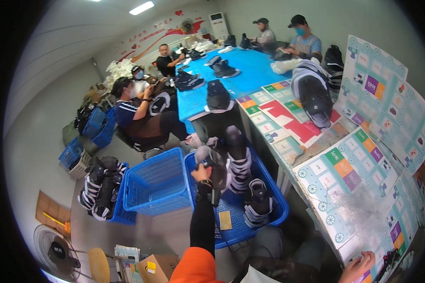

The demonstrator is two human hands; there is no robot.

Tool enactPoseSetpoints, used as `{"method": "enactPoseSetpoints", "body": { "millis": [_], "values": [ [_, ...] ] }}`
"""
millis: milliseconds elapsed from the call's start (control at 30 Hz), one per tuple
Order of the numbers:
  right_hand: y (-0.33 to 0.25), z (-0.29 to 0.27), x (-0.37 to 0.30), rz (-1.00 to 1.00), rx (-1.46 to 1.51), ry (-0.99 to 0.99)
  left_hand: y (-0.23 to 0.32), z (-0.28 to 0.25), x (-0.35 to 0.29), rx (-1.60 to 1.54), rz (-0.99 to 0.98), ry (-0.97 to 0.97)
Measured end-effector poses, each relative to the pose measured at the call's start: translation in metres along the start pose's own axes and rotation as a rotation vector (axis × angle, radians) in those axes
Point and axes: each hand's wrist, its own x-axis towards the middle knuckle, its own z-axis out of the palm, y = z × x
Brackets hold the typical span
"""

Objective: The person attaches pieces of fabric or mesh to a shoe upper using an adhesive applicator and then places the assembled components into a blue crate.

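My left hand (202,173), on an outstretched arm in a black sleeve, is closed on a dark shoe (216,170) with a grey end. The shoe is over a blue plastic basket (279,207). Inside the basket, striped black-and-white shoes (241,167) are grouped beside it, and another black-and-white shoe (258,203) stands nearer me. A small tan card (225,220) lies on the basket floor. At the lower right, my right hand (359,268) rests by the table edge, fingers loosely bent and apart, with nothing visible in them.
A second blue basket (158,207) adjoins on the left, with a basket of shoes (101,188) beyond it. Printed sheets cover the worktable (311,162) at right, where a large shoe (315,96) stands. Several people sit around the blue table (255,82). A fan (56,250) stands lower left.
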Motion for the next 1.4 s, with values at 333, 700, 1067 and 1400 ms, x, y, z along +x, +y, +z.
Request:
{"method": "enactPoseSetpoints", "body": {
  "millis": [333,700,1067,1400],
  "values": [
    [0.002,0.011,0.002,-0.059,0.050,0.029,0.199,0.222,0.137,0.032,0.286,-0.357],
    [-0.011,-0.003,0.005,-0.048,0.025,0.001,0.054,0.116,0.189,0.782,0.285,-0.539],
    [-0.019,0.003,0.015,0.003,0.089,0.006,-0.118,0.190,-0.020,0.778,0.568,-0.753],
    [-0.014,-0.015,0.022,0.077,0.152,0.034,-0.019,0.425,-0.322,1.053,1.078,-1.085]
  ]
}}
